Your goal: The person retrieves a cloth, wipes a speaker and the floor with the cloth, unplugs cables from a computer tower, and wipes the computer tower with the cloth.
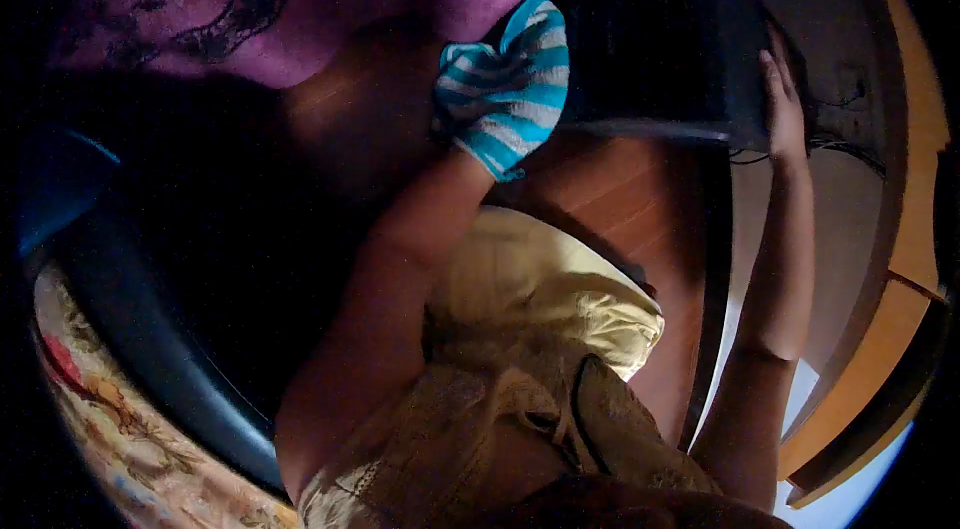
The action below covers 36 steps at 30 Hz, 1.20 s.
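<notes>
Striped cloth: here's the teal-and-white cloth (515, 94), bunched over the end of the left forearm (400, 254), which slants up towards one o'clock.
Left hand: swallowed by that fabric; clutching it or wearing it, I can't tell.
Dark panel: the dark panel (650, 39) sits between the two hands, between two and three o'clock from the cloth and at nine from the right hand (784, 104).
Right hand: fingers straight, lying along the panel's three-o'clock side, apparently in contact, clasping nothing that I can see.
Nearer side: close call! The cloth overlaps the panel's nine-o'clock edge in view; whether they touch, I can't say.
Rim line: the pale lower rim (650, 130) runs roughly nine to three; the panel's long axis is lost in shadow.
Round about: purple fabric (250, 4) at eleven, cables (850, 154) at four from the right hand.
</notes>
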Each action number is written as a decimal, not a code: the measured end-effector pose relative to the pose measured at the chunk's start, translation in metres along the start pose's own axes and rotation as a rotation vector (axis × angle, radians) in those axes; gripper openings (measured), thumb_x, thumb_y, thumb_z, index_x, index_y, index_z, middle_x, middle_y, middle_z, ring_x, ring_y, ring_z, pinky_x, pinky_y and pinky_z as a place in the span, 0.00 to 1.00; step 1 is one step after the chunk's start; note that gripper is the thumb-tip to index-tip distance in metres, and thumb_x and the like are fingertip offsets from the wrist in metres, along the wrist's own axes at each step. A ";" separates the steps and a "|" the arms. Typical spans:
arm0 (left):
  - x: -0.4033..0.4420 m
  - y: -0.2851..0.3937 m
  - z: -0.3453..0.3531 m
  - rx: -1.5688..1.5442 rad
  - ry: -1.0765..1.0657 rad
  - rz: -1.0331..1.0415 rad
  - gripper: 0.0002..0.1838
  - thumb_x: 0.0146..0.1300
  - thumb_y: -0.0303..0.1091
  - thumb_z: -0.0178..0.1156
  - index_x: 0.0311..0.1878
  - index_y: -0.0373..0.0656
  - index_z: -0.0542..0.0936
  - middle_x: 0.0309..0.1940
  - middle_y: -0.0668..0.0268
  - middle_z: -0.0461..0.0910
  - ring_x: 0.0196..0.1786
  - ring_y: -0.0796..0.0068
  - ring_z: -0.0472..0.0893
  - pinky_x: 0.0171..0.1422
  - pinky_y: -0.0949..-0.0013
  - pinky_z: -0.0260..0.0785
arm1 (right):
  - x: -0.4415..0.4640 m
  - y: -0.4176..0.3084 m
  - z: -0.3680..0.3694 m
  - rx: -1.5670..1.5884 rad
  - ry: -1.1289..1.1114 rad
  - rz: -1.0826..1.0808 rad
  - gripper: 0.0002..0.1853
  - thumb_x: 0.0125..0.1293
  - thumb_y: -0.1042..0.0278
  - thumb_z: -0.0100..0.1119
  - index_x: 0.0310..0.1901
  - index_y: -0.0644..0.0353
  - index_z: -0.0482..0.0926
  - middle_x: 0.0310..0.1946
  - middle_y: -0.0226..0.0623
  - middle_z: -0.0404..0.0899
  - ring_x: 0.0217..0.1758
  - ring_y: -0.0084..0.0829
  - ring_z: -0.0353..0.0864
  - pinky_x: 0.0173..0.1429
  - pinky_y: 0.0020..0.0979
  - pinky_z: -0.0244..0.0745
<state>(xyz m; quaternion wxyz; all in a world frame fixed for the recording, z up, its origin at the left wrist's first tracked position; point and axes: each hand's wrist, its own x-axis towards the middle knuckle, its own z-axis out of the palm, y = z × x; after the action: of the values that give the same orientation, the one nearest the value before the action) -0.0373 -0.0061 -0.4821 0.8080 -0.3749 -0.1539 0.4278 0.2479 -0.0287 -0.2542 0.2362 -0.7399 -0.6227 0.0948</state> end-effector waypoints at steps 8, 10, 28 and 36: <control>0.026 0.039 -0.042 0.085 -0.077 0.329 0.28 0.77 0.44 0.39 0.72 0.36 0.64 0.74 0.56 0.62 0.77 0.59 0.61 0.82 0.56 0.52 | -0.005 -0.011 0.002 -0.030 -0.030 -0.027 0.30 0.76 0.51 0.47 0.75 0.55 0.62 0.78 0.36 0.56 0.81 0.31 0.52 0.80 0.32 0.44; 0.021 0.019 -0.024 0.115 -0.066 0.315 0.28 0.77 0.44 0.39 0.72 0.37 0.64 0.74 0.56 0.64 0.77 0.60 0.60 0.82 0.56 0.51 | -0.008 -0.013 0.002 0.080 -0.020 0.064 0.30 0.76 0.51 0.46 0.75 0.54 0.62 0.78 0.35 0.57 0.81 0.31 0.53 0.80 0.32 0.45; 0.035 0.007 -0.007 0.556 -0.144 0.301 0.20 0.77 0.42 0.35 0.65 0.45 0.66 0.64 0.61 0.65 0.65 0.67 0.65 0.71 0.63 0.57 | -0.005 0.004 0.000 -0.055 -0.022 0.066 0.32 0.76 0.48 0.47 0.75 0.54 0.62 0.77 0.35 0.57 0.81 0.31 0.52 0.80 0.31 0.45; -0.029 -0.007 -0.089 0.265 -0.004 0.190 0.17 0.76 0.41 0.36 0.61 0.46 0.67 0.59 0.62 0.65 0.61 0.69 0.65 0.66 0.64 0.57 | -0.010 -0.014 0.005 0.022 0.008 0.053 0.32 0.75 0.47 0.49 0.75 0.54 0.63 0.77 0.35 0.58 0.81 0.32 0.53 0.80 0.32 0.44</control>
<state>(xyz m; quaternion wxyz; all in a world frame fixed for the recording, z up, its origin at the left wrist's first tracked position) 0.0007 -0.0742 -0.5349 0.8060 -0.2772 -0.0616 0.5194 0.2316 -0.0354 -0.2539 0.2441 -0.7540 -0.6008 0.1050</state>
